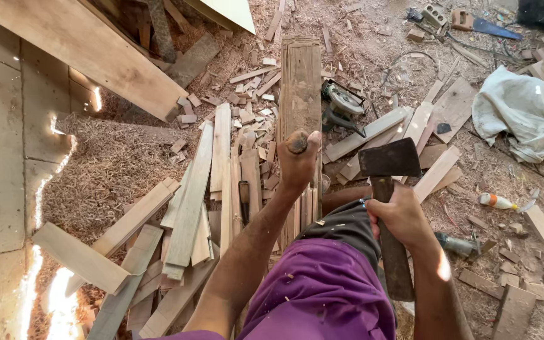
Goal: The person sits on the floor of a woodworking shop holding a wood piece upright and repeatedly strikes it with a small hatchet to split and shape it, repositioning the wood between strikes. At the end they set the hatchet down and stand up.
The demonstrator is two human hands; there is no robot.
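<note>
My left hand (298,158) is closed around the top of a small wooden stick or peg (298,143), holding it upright against a long weathered plank (300,82) that runs away from me. My right hand (401,214) grips the wooden handle of a hatchet (388,158), just below its dark metal head, which is raised to the right of the stick. My knee in dark shorts and a purple shirt (322,289) fills the bottom of the view.
Cut boards and slats (190,201) lie heaped at left on sawdust and shavings (108,164). A circular saw (341,104) lies beyond the plank. A white cloth (524,110), a small bottle (497,201), a power tool (461,244) and offcuts lie at right.
</note>
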